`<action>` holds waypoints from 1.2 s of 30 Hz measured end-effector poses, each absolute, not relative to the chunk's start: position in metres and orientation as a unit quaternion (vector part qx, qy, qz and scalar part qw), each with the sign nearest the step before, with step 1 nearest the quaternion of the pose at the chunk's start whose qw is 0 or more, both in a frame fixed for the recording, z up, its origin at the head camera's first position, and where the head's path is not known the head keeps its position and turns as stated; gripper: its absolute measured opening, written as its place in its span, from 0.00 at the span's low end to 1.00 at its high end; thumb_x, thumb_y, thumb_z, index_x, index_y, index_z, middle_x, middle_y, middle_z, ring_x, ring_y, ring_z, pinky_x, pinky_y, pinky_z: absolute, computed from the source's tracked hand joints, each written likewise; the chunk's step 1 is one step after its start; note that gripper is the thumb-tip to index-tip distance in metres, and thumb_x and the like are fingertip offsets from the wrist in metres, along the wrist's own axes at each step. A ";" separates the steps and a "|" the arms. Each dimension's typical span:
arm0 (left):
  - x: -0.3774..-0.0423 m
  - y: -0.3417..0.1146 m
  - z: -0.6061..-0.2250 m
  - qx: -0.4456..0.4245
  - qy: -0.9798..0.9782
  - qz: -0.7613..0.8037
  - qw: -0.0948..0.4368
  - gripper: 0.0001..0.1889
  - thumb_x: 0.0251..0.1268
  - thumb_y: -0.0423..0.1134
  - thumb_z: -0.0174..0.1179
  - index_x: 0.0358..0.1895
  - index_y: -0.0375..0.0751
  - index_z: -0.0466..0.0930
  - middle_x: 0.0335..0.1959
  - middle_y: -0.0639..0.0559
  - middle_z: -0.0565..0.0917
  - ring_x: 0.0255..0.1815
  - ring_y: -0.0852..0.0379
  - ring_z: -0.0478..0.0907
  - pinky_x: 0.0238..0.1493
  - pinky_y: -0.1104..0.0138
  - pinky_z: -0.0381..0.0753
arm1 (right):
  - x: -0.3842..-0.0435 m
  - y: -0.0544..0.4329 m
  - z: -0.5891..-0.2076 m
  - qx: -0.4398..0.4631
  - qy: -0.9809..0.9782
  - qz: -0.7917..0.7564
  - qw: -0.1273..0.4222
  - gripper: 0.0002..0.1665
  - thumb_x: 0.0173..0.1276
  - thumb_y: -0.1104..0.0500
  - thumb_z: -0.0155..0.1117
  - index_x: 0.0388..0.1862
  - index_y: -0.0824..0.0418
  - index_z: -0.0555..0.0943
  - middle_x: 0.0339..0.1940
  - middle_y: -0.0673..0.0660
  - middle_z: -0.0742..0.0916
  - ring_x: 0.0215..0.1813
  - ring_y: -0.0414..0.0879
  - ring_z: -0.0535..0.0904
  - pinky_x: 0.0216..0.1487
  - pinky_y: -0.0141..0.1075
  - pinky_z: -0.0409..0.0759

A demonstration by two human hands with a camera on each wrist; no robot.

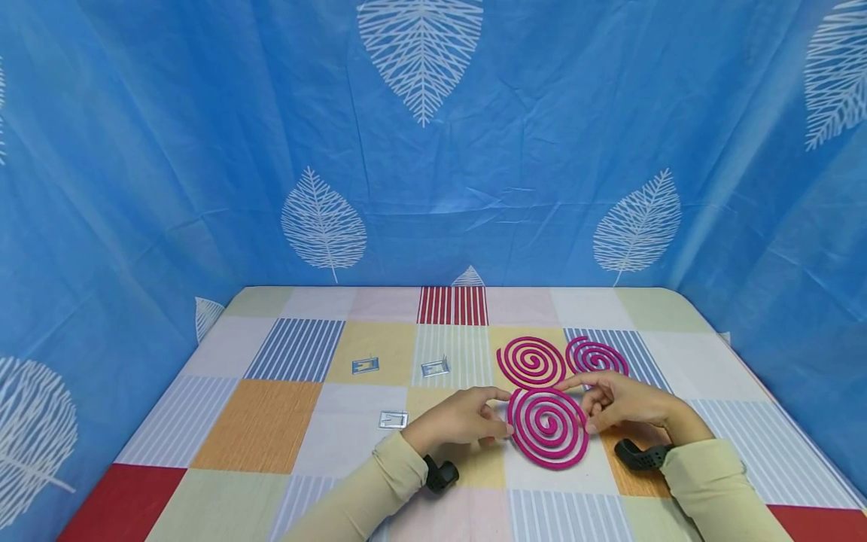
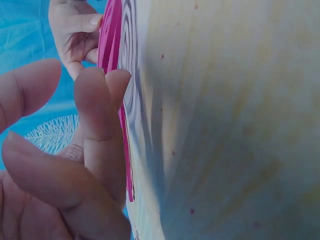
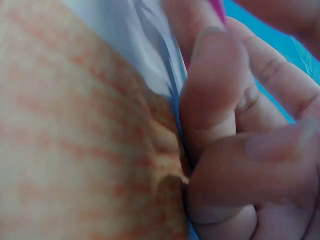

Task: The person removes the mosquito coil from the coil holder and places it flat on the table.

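Note:
A magenta mosquito coil (image 1: 551,426) lies between my two hands, held by its rim. My left hand (image 1: 459,418) grips its left side, the index finger at the upper left edge and the thumb lower down. On the other side my right hand (image 1: 628,400) grips the rim between an index finger at the upper right and a thumb at the lower right. In the left wrist view the coil appears edge-on, close over the cloth, with grey spiral shadows beside it. Behind it lie another coil (image 1: 533,363) and a third coil (image 1: 596,359), partly covered by my right hand.
Three small metal coil stands lie left of the hands: one stand (image 1: 366,366) at the far left, another stand (image 1: 435,367) farther right, and a nearer stand (image 1: 393,419) by my left wrist. A patchwork cloth (image 1: 257,425) covers the table; blue curtains (image 1: 474,188) enclose it.

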State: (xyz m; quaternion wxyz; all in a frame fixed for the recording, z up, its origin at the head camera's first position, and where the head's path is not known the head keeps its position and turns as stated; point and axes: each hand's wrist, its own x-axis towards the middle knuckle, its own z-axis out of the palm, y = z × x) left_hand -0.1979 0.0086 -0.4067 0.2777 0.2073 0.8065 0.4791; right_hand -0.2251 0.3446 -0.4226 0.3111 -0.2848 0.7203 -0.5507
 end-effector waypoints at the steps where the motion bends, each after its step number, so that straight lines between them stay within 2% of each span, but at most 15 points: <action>1: -0.198 0.009 -0.407 0.207 0.808 0.477 0.278 0.29 0.73 0.34 0.71 0.74 0.35 0.76 0.24 0.51 0.86 0.22 0.60 0.75 0.24 0.71 0.65 | -0.225 0.344 -0.423 -0.282 0.721 -0.549 0.315 0.36 0.72 0.71 0.71 0.74 0.80 0.67 0.36 0.50 0.90 0.32 0.34 0.80 0.35 0.27 0.78; 5: -0.198 0.009 -0.408 0.208 0.809 0.472 0.281 0.29 0.72 0.34 0.71 0.74 0.35 0.77 0.25 0.53 0.86 0.22 0.61 0.73 0.25 0.71 0.65 | -0.225 0.344 -0.423 -0.282 0.722 -0.546 0.318 0.37 0.72 0.70 0.72 0.73 0.82 0.66 0.35 0.49 0.90 0.31 0.34 0.77 0.33 0.27 0.75; 12: -0.198 0.009 -0.410 0.213 0.808 0.467 0.288 0.28 0.72 0.33 0.70 0.73 0.34 0.77 0.27 0.55 0.87 0.23 0.61 0.76 0.26 0.71 0.69 | -0.226 0.345 -0.421 -0.301 0.715 -0.543 0.323 0.36 0.73 0.72 0.71 0.72 0.84 0.66 0.34 0.51 0.90 0.28 0.34 0.76 0.28 0.28 0.73; 21: -0.199 0.010 -0.411 0.224 0.807 0.456 0.300 0.28 0.72 0.32 0.69 0.73 0.31 0.76 0.27 0.55 0.85 0.23 0.61 0.76 0.26 0.72 0.70 | -0.224 0.345 -0.418 -0.302 0.718 -0.530 0.335 0.35 0.74 0.70 0.70 0.73 0.82 0.67 0.29 0.59 0.88 0.29 0.34 0.77 0.29 0.28 0.75; 28: -0.197 0.010 -0.410 0.228 0.803 0.457 0.308 0.29 0.72 0.31 0.69 0.74 0.30 0.75 0.27 0.53 0.85 0.23 0.60 0.76 0.26 0.71 0.69 | -0.223 0.345 -0.417 -0.287 0.716 -0.533 0.348 0.36 0.74 0.70 0.70 0.74 0.82 0.66 0.31 0.54 0.88 0.29 0.34 0.77 0.30 0.28 0.76; 33: -0.197 0.010 -0.409 0.229 0.804 0.456 0.307 0.29 0.72 0.31 0.69 0.74 0.30 0.75 0.28 0.53 0.86 0.23 0.60 0.77 0.26 0.71 0.69 | -0.223 0.346 -0.416 -0.292 0.716 -0.533 0.344 0.35 0.74 0.71 0.69 0.73 0.84 0.67 0.28 0.68 0.85 0.28 0.35 0.77 0.29 0.28 0.77; 36: -0.196 0.009 -0.408 0.230 0.805 0.454 0.305 0.29 0.72 0.32 0.69 0.74 0.30 0.75 0.28 0.53 0.86 0.24 0.60 0.77 0.27 0.71 0.69 | -0.223 0.346 -0.416 -0.297 0.721 -0.528 0.337 0.34 0.74 0.71 0.70 0.72 0.83 0.69 0.28 0.68 0.85 0.28 0.35 0.77 0.28 0.28 0.77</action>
